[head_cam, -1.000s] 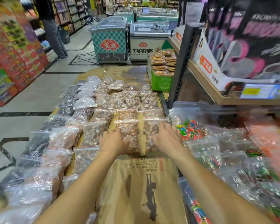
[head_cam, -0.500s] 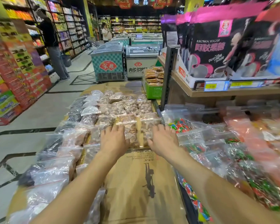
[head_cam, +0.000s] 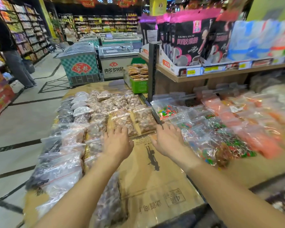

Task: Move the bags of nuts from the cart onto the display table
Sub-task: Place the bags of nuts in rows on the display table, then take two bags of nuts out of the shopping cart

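Observation:
Two clear bags of brown nuts [head_cam: 135,121] lie side by side on the cardboard-covered display table [head_cam: 155,181], in front of more rows of nut bags [head_cam: 112,102]. My left hand [head_cam: 118,142] hovers flat with fingers apart, its fingertips at the near edge of the left bag. My right hand [head_cam: 167,139] is open too, just to the right of the right bag's near corner. Neither hand holds anything. No cart shows in this view.
Bags of dark and pale dried goods [head_cam: 59,155] line the table's left edge. Bags of coloured candy [head_cam: 209,137] fill a lower shelf on the right, under a shelf of pink-and-black pouches [head_cam: 192,41]. A green crate of snacks [head_cam: 138,76], freezers [head_cam: 81,63] and a standing person [head_cam: 11,51] lie beyond.
Both hands pressed on the two nut bags a second ago; they have now let go and drawn back toward me with fingers spread. The camera has tilted up.

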Demonstrator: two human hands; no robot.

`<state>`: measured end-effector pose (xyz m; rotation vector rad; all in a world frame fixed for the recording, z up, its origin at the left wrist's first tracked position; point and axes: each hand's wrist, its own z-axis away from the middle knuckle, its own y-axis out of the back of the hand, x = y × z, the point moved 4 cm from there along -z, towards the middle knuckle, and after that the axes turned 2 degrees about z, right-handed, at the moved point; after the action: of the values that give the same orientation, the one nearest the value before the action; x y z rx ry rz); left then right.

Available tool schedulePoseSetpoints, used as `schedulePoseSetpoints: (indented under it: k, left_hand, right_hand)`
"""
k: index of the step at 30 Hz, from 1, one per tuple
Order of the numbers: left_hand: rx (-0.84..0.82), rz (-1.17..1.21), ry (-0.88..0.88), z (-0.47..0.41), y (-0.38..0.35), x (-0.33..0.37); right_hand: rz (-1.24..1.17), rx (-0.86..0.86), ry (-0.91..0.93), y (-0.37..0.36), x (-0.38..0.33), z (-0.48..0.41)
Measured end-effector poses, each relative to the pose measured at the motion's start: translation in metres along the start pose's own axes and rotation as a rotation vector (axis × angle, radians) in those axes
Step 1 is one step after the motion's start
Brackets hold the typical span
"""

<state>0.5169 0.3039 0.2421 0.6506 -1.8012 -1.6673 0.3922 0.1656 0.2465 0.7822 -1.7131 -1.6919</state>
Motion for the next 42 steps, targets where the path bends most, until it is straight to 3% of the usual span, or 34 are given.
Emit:
schedulePoseSetpoints:
  k: [12,34,42]
  left_hand:
    - [-0.063,-0.006,-0.258,0.048,-0.017,0.083]
    - [-0.194,-0.149,-0.734,0.145,-0.097,0.408]
    - [-0.273,-0.142,-0.841,0.179,-0.137,0.486]
  right_hand:
    - [0.026,-0.058,-0.251,-0.01,0.072,0.106]
    - [-0.142,-0.163,-0.641,-0.085,0.339,0.286]
    - [-0.193,-0.213,-0.758,-0.126,0.398,0.331]
